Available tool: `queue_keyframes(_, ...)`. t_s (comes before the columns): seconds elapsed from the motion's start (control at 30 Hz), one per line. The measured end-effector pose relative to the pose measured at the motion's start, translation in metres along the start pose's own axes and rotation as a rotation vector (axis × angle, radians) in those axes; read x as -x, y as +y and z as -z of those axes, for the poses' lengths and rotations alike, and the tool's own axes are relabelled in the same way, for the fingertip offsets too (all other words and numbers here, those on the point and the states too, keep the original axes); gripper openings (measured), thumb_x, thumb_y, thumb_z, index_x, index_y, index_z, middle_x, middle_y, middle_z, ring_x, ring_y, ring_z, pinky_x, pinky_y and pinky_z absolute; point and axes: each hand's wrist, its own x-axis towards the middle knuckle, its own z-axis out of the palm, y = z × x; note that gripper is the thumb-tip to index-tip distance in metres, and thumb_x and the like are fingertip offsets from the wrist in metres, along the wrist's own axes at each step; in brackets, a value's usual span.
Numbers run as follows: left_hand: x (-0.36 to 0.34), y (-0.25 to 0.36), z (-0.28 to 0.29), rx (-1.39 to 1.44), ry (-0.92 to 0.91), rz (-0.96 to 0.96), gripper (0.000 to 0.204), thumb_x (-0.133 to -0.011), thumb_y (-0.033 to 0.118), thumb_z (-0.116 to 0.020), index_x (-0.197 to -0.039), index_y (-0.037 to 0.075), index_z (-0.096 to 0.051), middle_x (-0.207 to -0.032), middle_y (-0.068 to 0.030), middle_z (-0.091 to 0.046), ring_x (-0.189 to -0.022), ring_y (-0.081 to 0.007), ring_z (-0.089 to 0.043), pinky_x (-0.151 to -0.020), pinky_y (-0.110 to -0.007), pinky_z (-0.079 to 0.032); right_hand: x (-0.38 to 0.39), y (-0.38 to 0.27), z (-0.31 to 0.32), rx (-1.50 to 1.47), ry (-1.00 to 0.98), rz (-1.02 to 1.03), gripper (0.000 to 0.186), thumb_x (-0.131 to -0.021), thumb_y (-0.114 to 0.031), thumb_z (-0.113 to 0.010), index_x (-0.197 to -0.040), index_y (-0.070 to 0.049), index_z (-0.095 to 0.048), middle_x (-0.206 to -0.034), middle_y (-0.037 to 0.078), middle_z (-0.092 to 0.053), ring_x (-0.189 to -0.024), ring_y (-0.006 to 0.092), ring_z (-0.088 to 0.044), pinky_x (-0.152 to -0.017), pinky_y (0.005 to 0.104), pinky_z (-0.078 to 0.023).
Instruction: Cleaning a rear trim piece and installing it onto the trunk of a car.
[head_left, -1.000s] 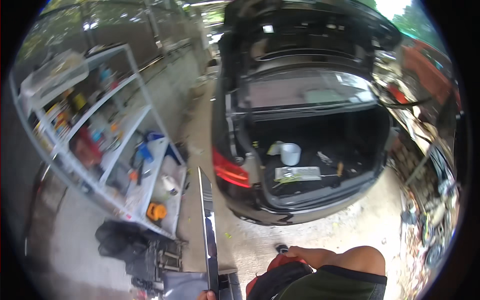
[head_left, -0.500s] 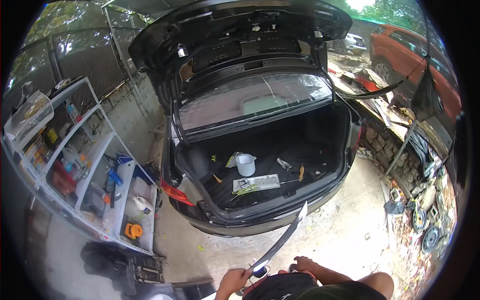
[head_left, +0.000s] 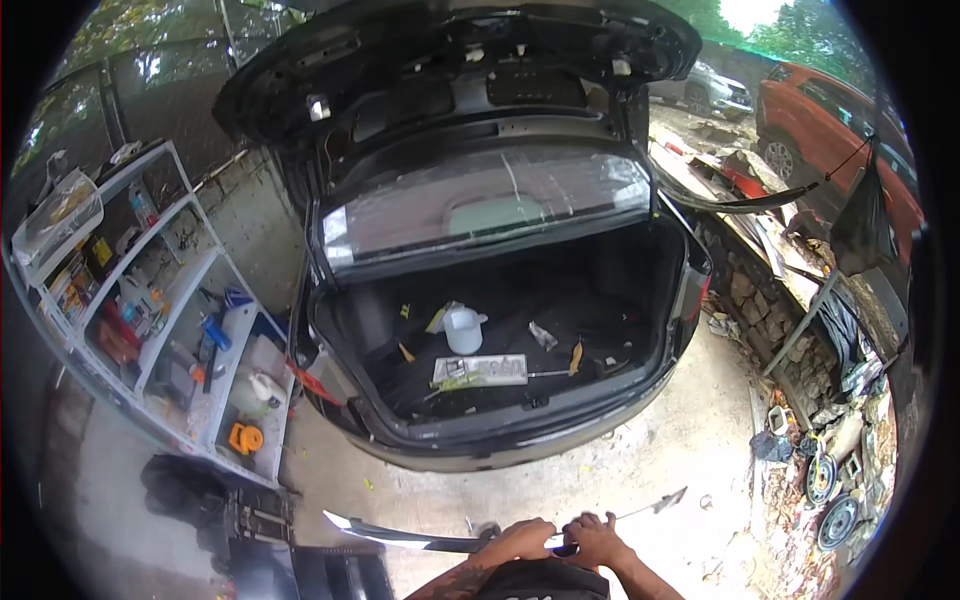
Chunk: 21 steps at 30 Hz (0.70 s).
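Observation:
A long, slightly curved, glossy dark strip (head_left: pixel 400 537), like a piece of car trim, lies crosswise in front of me at the lower edge. My left hand (head_left: pixel 522 540) is closed around its middle. Beside it my right hand (head_left: pixel 594 538) also grips the strip, fingers bent over it. The strip's left end narrows to a bright tip; a thin part reaches out past my right hand. Beyond stands a black car (head_left: pixel 480 455) with its trunk lid (head_left: pixel 450 100) raised. Inside the trunk are a white pitcher (head_left: pixel 463 330) and a pale number plate (head_left: pixel 490 370).
A metal shelf rack (head_left: pixel 190 270) with bottles and an orange tape roll (head_left: pixel 245 437) stands on the left. Wheel rims (head_left: pixel 840 522) and rubble lie on the right by a stone wall (head_left: pixel 755 300). A hammock (head_left: pixel 745 203) hangs there. Dry leaves (head_left: pixel 576 358) lie in the trunk.
The strip has swung from pointing up toward the bumper to lying crosswise. My right hand has come up from beside my leg onto it, next to my left hand. My view has shifted slightly.

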Motion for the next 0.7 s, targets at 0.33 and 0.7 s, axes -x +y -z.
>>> queue_keyframes(0.33,-0.043,0.02,0.05,-0.212,-0.028,-0.194,0.023,-0.059,0.015,-0.064,-0.078,0.001,-0.064,-0.081,-0.0171,-0.064,-0.077,-0.0336,-0.062,-0.066,-0.041,-0.05,-0.014,-0.017,0.014,-0.311,0.491,-0.153,0.044,-0.058,-0.031,-0.071,-0.088,-0.004,-0.054,-0.096,0.013,-0.055,-0.1,0.0314,-0.048,-0.095,0.0591,-0.021)
queue_keyframes(0.7,-0.08,0.035,0.071,-0.413,0.063,-0.516,0.016,-0.06,0.007,-0.063,-0.075,0.0,-0.063,-0.077,-0.017,-0.063,-0.076,-0.0322,-0.063,-0.065,-0.039,-0.05,-0.024,-0.027,0.031,-0.312,0.919,-0.242,0.037,-0.063,-0.024,-0.071,-0.086,0.0,-0.054,-0.081,0.015,-0.055,-0.082,0.0308,-0.053,-0.078,0.0449,-0.039)
